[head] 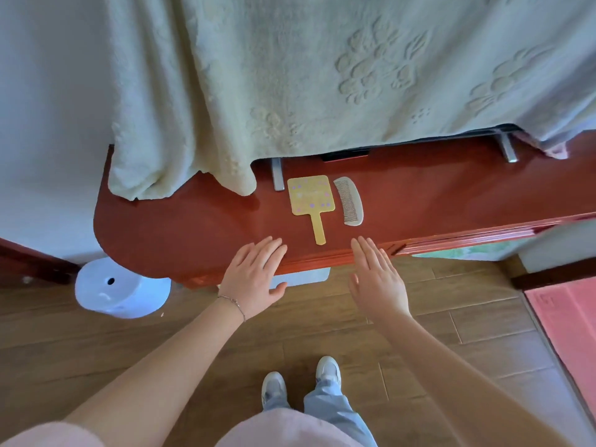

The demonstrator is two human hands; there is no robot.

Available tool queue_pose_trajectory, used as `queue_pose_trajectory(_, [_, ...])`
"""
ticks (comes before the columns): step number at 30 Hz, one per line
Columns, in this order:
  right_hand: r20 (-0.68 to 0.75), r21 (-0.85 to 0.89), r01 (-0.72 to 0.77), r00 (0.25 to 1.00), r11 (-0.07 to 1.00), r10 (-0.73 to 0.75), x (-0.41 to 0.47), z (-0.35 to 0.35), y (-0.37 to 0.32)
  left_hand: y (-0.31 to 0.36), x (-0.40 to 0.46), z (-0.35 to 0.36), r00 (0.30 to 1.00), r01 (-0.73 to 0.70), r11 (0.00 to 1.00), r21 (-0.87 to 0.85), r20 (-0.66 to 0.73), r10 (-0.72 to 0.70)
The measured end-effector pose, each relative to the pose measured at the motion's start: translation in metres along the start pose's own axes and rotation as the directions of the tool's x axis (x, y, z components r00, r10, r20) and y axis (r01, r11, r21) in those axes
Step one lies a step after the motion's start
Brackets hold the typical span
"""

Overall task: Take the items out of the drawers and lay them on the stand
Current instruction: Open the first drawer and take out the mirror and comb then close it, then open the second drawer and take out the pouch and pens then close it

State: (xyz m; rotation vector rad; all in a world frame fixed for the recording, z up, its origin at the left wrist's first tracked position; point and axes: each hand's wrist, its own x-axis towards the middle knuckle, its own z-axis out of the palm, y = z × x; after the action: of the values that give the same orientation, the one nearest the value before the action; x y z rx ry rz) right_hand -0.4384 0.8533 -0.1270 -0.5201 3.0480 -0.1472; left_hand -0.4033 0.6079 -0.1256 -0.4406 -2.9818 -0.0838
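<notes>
A yellow hand mirror [311,201] with a short handle lies flat on the red-brown stand [180,227], handle toward me. Just right of it rests a pale curved comb [350,201], apart from the mirror. My left hand [254,279] hovers flat over the stand's front edge, left of the mirror handle, fingers spread and empty. My right hand [375,279] is held flat on the other side of the handle, also empty. A light panel [306,275], perhaps a drawer front, shows under the stand's edge between my hands.
A pale green embossed blanket [322,75] drapes over a screen on two metal feet [277,175] at the back of the stand. A white round bin [119,291] stands on the wooden floor at left. A pink mat [567,321] lies at right.
</notes>
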Motion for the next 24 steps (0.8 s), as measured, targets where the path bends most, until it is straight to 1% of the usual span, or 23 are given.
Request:
queue_pose_trajectory(3, [-0.015,0.015,-0.123,0.992,0.992,0.123,-0.029,-0.006,0.02,0.023,0.013,-0.004,0.993,-0.118,0.993,-0.017,-0.026,0.118])
queue_pose_trajectory(6, [-0.022,-0.009,-0.234,0.972,0.972,0.233,-0.061,-0.013,0.042,0.046,0.026,-0.006,0.976,-0.214,0.976,-0.039,-0.035,0.213])
queue_pose_trajectory(13, [-0.037,-0.021,-0.485,0.874,0.874,0.484,-0.136,-0.027,0.089,0.104,0.051,-0.004,0.925,-0.379,0.922,-0.083,-0.04,0.377])
queue_pose_trajectory(16, [-0.034,-0.011,-0.555,0.831,0.832,0.555,-0.164,-0.028,0.103,0.129,0.059,-0.002,0.898,-0.44,0.893,-0.091,-0.048,0.438])
queue_pose_trajectory(20, [-0.027,-0.006,-0.623,0.782,0.782,0.623,-0.191,-0.028,0.117,0.16,0.068,0.001,0.873,-0.487,0.869,-0.091,-0.03,0.486])
queue_pose_trajectory(24, [-0.023,0.023,-0.644,0.764,0.765,0.645,-0.207,-0.026,0.131,0.184,0.074,0.005,0.857,-0.515,0.853,-0.089,-0.025,0.515])
